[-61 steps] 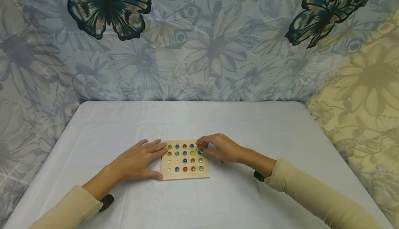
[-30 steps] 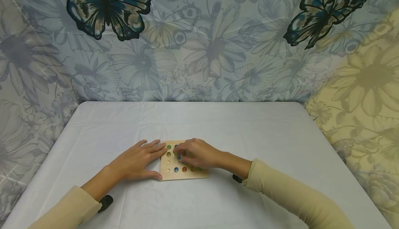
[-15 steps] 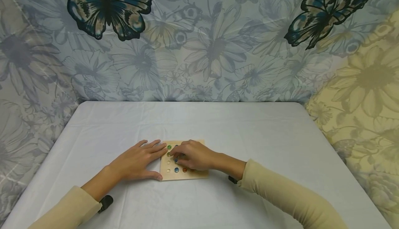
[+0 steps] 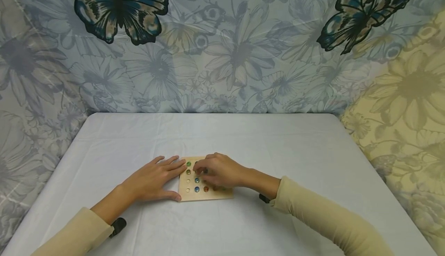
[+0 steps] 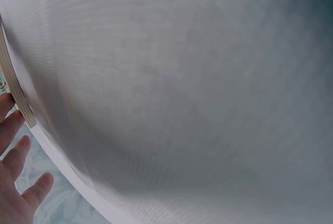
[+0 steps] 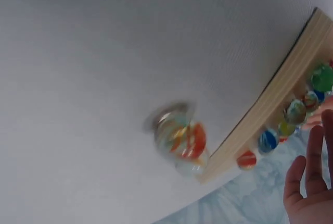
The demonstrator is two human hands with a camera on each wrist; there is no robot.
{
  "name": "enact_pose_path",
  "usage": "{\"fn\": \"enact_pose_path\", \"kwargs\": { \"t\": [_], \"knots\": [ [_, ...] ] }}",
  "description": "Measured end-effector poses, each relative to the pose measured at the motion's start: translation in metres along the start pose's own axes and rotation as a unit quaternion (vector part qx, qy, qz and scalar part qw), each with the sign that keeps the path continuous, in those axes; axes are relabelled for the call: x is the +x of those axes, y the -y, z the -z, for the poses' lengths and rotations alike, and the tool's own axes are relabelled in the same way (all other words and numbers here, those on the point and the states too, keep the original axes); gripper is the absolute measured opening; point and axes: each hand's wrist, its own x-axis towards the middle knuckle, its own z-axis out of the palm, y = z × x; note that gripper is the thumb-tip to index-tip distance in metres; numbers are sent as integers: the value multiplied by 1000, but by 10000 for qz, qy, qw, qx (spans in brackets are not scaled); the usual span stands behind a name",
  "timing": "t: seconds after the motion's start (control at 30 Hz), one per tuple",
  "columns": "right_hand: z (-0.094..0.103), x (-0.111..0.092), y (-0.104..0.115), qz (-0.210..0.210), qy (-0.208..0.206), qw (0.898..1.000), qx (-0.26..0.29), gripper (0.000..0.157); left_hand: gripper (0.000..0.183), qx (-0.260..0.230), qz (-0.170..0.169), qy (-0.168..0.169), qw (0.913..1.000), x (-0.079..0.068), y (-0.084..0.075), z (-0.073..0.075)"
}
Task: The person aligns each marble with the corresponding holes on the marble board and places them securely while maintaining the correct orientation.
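A light wooden board (image 4: 183,196) with rows of round hollows lies on the white cloth, most hollows holding glass marbles. My left hand (image 4: 153,179) rests at the board's left edge, fingers spread and thumb at the near corner. Over the board hovers my right hand (image 4: 222,171), its fingers loosely bent and apart, with nothing seen between them. Just left of its thumb, a blue marble (image 4: 197,180) sits in the third row. Two hollows at the left show no marble. The right hand hides much of the board's right side.
In the right wrist view, a blurred red-and-clear marble (image 6: 182,138) lies loose on the cloth beside the board, with another clear one partly behind it. Floral fabric (image 4: 240,55) with butterflies rises behind the table (image 4: 215,132).
My right hand has carried the blue marble left across the board, set it in the third row, let go and drawn slightly up and right. The left hand has stayed put.
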Motion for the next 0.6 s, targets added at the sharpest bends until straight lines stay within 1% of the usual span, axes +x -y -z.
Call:
{"fn": "enact_pose_path", "kwargs": {
  "t": [0.17, 0.37, 0.6],
  "knots": [
    [11, -14, -6, -233, -88, 9996, 127, 27, 89, 35, 17, 17, 10000, 0, -1, 1],
    [22, -38, -21, -601, -296, 9976, 159, 27, 90, -38, 64, 48, 10000, 0, -2, 2],
    [24, -64, -39, -938, -350, 9949, 134, 27, 91, -17, 51, 57, 10000, 0, -2, 1]
  ]
}}
